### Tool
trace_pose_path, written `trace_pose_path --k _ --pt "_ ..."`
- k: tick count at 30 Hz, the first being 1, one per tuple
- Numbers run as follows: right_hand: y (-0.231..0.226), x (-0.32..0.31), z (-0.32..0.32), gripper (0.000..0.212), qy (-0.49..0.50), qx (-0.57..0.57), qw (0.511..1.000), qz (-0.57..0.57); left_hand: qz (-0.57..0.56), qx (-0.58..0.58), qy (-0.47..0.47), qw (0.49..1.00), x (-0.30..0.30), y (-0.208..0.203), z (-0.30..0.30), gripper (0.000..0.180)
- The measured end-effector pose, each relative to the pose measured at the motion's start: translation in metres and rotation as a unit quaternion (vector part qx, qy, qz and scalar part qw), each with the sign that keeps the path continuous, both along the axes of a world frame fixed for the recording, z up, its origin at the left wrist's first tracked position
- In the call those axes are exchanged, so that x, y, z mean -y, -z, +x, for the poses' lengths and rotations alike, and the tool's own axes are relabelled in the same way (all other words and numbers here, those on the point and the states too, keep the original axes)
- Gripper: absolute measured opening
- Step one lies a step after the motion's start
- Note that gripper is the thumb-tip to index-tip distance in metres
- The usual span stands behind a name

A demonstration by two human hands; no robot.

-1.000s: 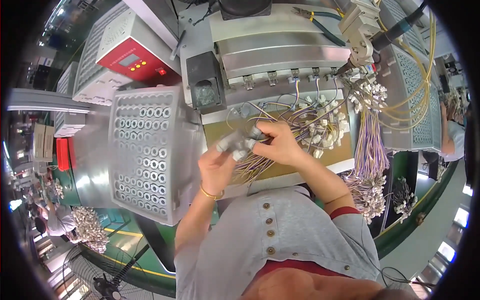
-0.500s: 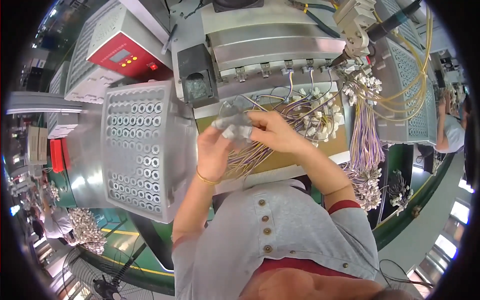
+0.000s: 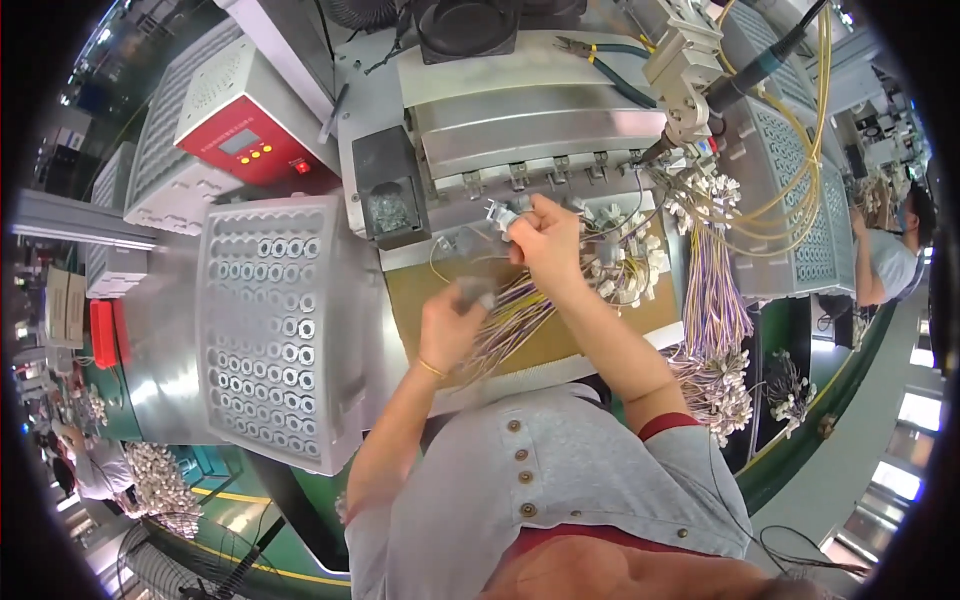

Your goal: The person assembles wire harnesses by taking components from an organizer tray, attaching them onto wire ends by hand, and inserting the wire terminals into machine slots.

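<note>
My right hand is raised just in front of a row of metal clips on the fixture's front edge. Its fingers pinch a small silvery metal part, which points up and to the left. Lower and to the left, my left hand hovers over the brown work board. Motion smears its fingertips, and whether they hold anything is unclear. A bundle of purple, yellow and white wires with white connectors lies on the board beneath and right of the hands.
Left stands a pale tray holding rows of metal rings, with a red-fronted control box behind it. A black bin sits beside the fixture. Pliers lie behind. Wires hang at the right. A co-worker is far right.
My hands have parted: the right moved up toward the clips, the left dropped down and away. Cables seen at two clips no longer show there. The whole view has shifted slightly.
</note>
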State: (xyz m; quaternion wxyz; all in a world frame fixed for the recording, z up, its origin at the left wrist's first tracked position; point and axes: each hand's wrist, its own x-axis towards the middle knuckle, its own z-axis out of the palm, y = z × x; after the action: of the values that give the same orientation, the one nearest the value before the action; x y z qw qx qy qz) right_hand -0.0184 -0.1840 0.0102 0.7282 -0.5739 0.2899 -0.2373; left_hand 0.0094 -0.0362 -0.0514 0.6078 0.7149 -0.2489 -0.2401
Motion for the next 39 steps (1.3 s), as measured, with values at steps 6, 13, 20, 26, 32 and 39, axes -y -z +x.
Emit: trace_pose_path --k 6,13,20,26,32,39 --pt "0.002 -0.008 0.012 0.017 0.023 0.023 0.999 0.012 0.127 0.072 0.154 0.977 -0.024 -0.026 0.023 0.019" --pt "-0.01 -0.029 0.02 0.014 0.076 0.017 0.995 0.065 0.165 0.333 0.129 0.919 -0.026 -0.044 0.015 0.005" --pt "0.006 -0.019 0.025 0.018 0.044 0.036 0.998 -0.026 0.16 0.387 0.072 0.905 -0.031 -0.037 0.023 0.012" --pt "-0.01 0.003 -0.024 0.017 -0.036 -0.011 0.84 -0.54 0.06 0.301 -0.007 0.952 -0.05 -0.076 0.035 0.032" --pt "0.009 -0.031 -0.026 0.013 -0.266 0.07 0.852 -0.445 0.07 0.483 0.022 0.873 -0.051 -0.077 0.045 0.028" --pt "-0.001 -0.031 -0.026 0.012 -0.267 0.018 0.919 -0.289 0.425 0.556 -0.286 0.655 -0.156 -0.029 0.197 0.026"
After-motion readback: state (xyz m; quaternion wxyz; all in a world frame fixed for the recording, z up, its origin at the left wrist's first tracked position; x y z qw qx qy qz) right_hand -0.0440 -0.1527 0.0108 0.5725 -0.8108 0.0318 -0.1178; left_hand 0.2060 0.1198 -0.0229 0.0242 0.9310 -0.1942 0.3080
